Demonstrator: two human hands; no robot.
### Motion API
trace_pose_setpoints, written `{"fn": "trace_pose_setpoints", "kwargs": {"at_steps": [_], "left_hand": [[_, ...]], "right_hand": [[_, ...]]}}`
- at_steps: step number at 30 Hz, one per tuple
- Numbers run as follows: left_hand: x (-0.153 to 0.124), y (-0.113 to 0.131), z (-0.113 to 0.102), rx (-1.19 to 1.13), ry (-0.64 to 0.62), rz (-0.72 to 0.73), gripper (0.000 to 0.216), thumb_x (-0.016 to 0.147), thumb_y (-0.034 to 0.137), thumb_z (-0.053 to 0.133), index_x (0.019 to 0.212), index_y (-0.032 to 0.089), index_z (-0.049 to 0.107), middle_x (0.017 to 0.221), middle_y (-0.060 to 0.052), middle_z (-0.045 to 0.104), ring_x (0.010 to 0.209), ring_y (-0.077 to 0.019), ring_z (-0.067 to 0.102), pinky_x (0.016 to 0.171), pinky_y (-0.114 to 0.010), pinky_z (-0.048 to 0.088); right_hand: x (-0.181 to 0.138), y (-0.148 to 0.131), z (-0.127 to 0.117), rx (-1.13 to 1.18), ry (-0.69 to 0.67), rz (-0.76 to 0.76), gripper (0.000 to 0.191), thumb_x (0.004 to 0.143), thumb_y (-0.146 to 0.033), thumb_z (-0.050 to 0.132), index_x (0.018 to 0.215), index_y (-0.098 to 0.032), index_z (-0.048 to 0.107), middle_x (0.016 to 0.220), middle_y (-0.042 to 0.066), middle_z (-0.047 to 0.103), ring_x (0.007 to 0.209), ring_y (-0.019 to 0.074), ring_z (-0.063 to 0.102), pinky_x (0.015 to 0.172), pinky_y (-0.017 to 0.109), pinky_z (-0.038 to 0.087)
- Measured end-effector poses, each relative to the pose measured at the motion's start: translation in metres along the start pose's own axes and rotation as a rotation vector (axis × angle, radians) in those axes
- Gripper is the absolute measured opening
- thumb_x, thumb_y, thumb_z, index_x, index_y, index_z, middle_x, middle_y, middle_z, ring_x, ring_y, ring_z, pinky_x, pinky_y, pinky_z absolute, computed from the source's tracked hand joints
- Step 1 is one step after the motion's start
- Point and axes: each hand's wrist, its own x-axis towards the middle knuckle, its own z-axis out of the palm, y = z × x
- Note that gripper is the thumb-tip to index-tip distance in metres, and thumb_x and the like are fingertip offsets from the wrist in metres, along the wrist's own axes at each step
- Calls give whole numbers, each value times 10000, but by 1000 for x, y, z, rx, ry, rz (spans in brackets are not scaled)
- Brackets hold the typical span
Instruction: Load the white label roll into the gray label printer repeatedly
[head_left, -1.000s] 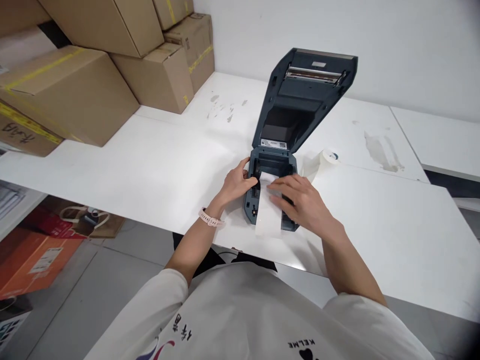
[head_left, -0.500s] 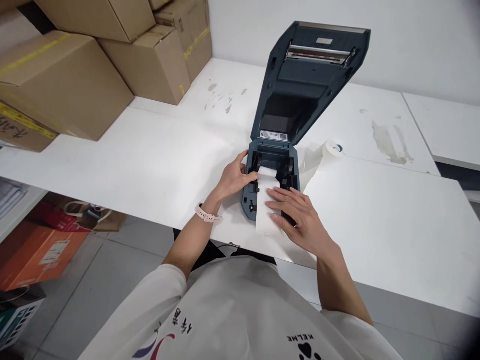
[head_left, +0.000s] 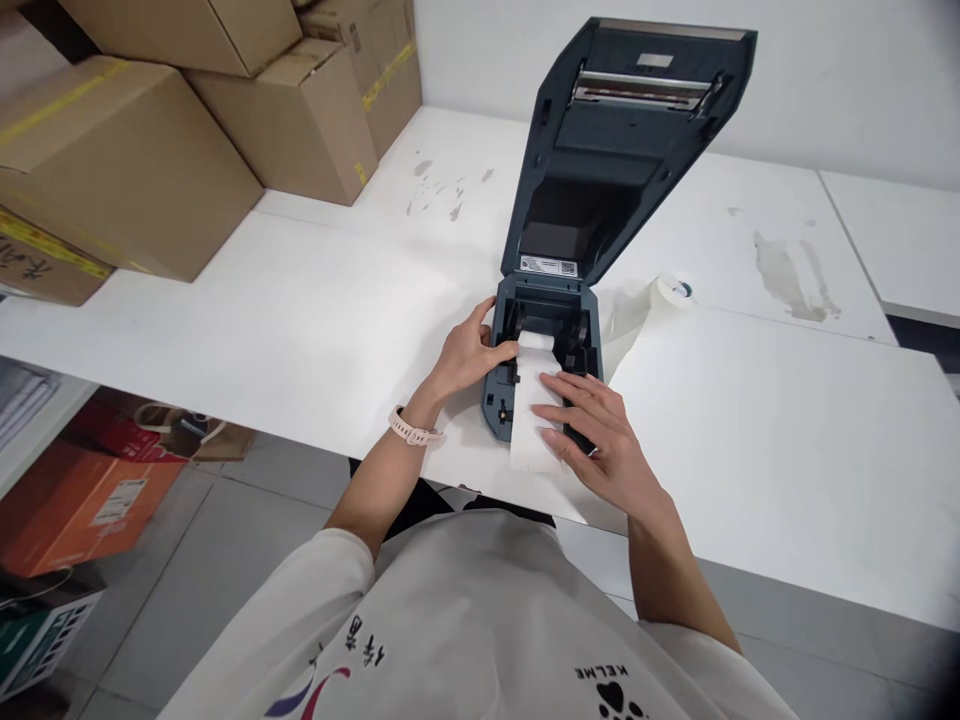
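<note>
A dark blue-grey label printer (head_left: 541, 290) sits on the white table with its lid (head_left: 630, 150) swung up. In its bay lies a small white label roll (head_left: 537, 341), and the roll's paper strip (head_left: 531, 440) runs out over the printer's front edge. My left hand (head_left: 469, 352) grips the printer's left side, its thumb over the rim near the roll and its fingers along the outer wall. Spread and fairly flat, the fingers of my right hand (head_left: 592, 430) rest on the right part of the strip. The palm covers part of the printer's right front.
Cardboard boxes (head_left: 127, 165) are stacked at the back left of the table (head_left: 315, 300). Behind the printer's right side lies another partly unrolled paper roll (head_left: 660, 305). An orange box (head_left: 97, 505) and a paper bag stand below the table on the left.
The camera view has shifted slightly. My right fingers have moved a little on the paper strip; my left hand keeps its place on the printer.
</note>
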Motion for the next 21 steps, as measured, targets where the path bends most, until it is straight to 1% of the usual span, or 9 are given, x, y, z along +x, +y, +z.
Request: {"fn": "trace_pose_setpoints", "kwargs": {"at_steps": [2, 4, 7, 10, 14, 16, 17, 19, 21], "left_hand": [[0, 0, 0, -2, 2, -1, 867, 846, 439, 707, 1606, 196, 368, 683, 44, 551, 636, -139, 485, 624, -290, 370], [0, 0, 0, -6, 4, -5, 881, 846, 450, 718, 1611, 196, 362, 681, 44, 551, 638, -141, 490, 626, -290, 371], [-1, 2, -1, -20, -3, -17, 897, 846, 472, 730, 1615, 206, 353, 700, 34, 575, 649, -144, 510, 626, -287, 378], [-2, 4, -1, -35, -14, -24, 927, 842, 505, 744, 1622, 208, 340, 721, 21, 594, 656, -149, 517, 622, -287, 384], [-1, 2, -1, -38, 3, -7, 903, 849, 597, 724, 1597, 214, 395, 666, 33, 530, 622, -148, 467, 615, -295, 361], [-1, 1, 0, -57, 34, 11, 826, 888, 651, 651, 1563, 218, 453, 647, 33, 503, 621, -153, 461, 631, -306, 363], [-1, 0, 0, -68, 51, 21, 786, 910, 667, 610, 1542, 217, 483, 649, 27, 505, 634, -158, 476, 649, -312, 373], [0, -2, 2, -83, 78, 34, 737, 937, 682, 554, 1503, 211, 530, 668, 14, 526, 678, -172, 520, 693, -325, 393], [1, -4, 2, -90, 95, 41, 728, 943, 694, 532, 1484, 208, 551, 692, 4, 549, 722, -183, 551, 731, -332, 405]], "right_hand": [[-2, 0, 2, -18, 28, 14, 266, 1012, -283, 612, 1261, -327, 697, 1586, 45, 543, 1519, 331, 444, 1190, 631, 405], [-4, 0, 3, -47, 52, 33, 260, 1003, -294, 625, 1245, -338, 710, 1643, 24, 467, 1559, 362, 369, 1206, 671, 363], [-6, 0, 5, -74, 81, 60, 252, 997, -302, 632, 1225, -366, 718, 1693, -22, 378, 1586, 395, 301, 1218, 723, 307], [-8, 0, 9, -70, 92, 61, 261, 1000, -278, 631, 1233, -365, 708, 1703, -25, 356, 1599, 395, 268, 1225, 731, 287], [-11, 1, 8, -41, 73, 49, 274, 998, -268, 640, 1255, -352, 690, 1697, 8, 375, 1605, 385, 256, 1235, 715, 287], [-7, 4, -2, -3, 73, 46, 359, 1001, -313, 642, 1353, -383, 634, 1698, 13, 374, 1600, 373, 276, 1251, 707, 282], [-1, 7, -11, 20, 100, 43, 424, 1006, -349, 635, 1422, -405, 581, 1698, 13, 373, 1595, 363, 295, 1261, 700, 281], [20, 17, -35, 73, 233, 36, 544, 1017, -434, 610, 1538, -426, 455, 1694, 18, 381, 1584, 334, 333, 1274, 669, 298], [55, 30, -65, 114, 426, 40, 607, 1025, -525, 571, 1587, -394, 385, 1689, 34, 390, 1582, 297, 348, 1270, 605, 345]]}}
